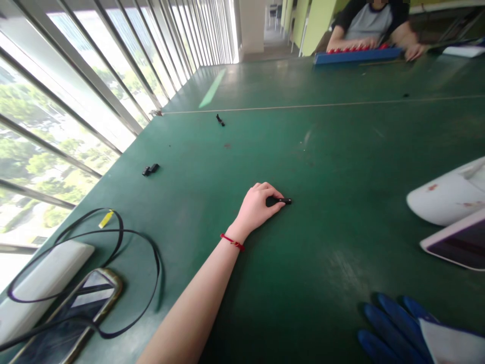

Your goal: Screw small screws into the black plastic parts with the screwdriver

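Bare left hand point(257, 203) pinches a small, slim, black, plastic-looking piece point(287, 201) between thumb and fingers at the smooth green surface point(322, 303); the right hand is out of view. A blocky black object point(154, 168) lies leftward, a blue-and-white glove point(394, 326) rightward. Gripping seems the step; lifting would call for a steady pinch.

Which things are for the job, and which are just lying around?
Seemingly for the job:
left hand
black piece it pinches
perhaps the loose black bits

Seemingly just lying about:
phone
looped black cable
blue glove
white object, right side
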`<state>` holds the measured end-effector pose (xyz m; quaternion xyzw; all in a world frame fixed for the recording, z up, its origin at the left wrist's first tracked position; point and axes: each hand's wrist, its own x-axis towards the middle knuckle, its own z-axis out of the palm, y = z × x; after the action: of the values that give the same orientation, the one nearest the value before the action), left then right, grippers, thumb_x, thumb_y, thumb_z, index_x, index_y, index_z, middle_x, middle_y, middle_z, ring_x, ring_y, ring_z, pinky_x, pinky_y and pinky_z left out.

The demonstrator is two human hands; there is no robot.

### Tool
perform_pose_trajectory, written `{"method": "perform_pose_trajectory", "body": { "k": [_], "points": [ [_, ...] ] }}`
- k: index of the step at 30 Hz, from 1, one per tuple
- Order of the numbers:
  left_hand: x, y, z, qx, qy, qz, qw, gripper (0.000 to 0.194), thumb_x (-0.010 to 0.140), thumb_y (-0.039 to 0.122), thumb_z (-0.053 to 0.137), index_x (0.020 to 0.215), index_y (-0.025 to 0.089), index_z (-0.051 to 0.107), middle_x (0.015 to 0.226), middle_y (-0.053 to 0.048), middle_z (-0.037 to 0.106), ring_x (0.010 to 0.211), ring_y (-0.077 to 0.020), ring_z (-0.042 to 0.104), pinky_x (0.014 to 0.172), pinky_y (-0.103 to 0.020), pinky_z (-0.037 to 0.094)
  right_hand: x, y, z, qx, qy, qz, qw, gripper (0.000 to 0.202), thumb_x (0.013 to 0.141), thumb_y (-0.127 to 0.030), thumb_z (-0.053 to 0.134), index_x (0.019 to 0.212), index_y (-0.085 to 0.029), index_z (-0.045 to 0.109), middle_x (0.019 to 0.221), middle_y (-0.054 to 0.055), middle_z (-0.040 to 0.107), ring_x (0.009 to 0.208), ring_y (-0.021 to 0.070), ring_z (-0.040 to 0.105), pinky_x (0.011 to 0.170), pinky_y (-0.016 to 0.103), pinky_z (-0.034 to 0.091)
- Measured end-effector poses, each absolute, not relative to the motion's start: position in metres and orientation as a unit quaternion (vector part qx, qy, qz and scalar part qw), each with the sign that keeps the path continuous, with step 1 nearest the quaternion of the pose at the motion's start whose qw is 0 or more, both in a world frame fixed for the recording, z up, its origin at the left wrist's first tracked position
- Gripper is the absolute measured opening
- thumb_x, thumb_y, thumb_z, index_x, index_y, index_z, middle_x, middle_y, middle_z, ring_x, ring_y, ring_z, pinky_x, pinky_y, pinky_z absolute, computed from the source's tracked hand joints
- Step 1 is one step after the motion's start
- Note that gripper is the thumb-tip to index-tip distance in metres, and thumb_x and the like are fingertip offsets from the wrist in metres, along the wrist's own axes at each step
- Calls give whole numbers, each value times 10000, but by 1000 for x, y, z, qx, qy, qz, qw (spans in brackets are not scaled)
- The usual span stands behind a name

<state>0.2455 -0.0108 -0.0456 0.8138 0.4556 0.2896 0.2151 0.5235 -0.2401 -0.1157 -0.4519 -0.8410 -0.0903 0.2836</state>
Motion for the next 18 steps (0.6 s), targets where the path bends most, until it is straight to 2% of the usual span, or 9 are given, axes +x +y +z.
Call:
{"method": "perform_pose_trajectory", "body": {
  "k": [4,8,12,18],
  "points": [
    [245,-11,-46,815,456,287,214,127,791,277,598,847,189,670,913,-23,646,876,-185,547,845,-337,420,522,-241,-111,-454,-848,-100,255,770,639,-409,444,1375,-508,243,1441,-150,313,1346,244,306,907,547,460],
    [245,-11,-45,818,450,289,212,129,799,277,588,845,187,668,907,-24,646,867,-180,548,843,-334,419,523,-244,-110,-458,-850,-93,243,731,703,-389,454,1396,-475,239,1460,-129,303,1348,272,308,981,555,429],
    [246,-11,-43,816,454,285,218,130,796,279,592,850,190,670,912,-24,645,872,-181,547,850,-335,420,528,-245,-110,-445,-862,-90,226,653,767,-375,429,1391,-468,262,1464,-116,309,1354,263,304,1007,541,411],
    [246,-12,-44,815,454,286,217,130,796,278,590,848,188,669,917,-24,643,872,-181,545,852,-337,423,533,-245,-112,-433,-871,-89,212,664,757,-423,438,1396,-459,259,1482,-103,272,1364,273,282,1039,570,355]
  ]
}}
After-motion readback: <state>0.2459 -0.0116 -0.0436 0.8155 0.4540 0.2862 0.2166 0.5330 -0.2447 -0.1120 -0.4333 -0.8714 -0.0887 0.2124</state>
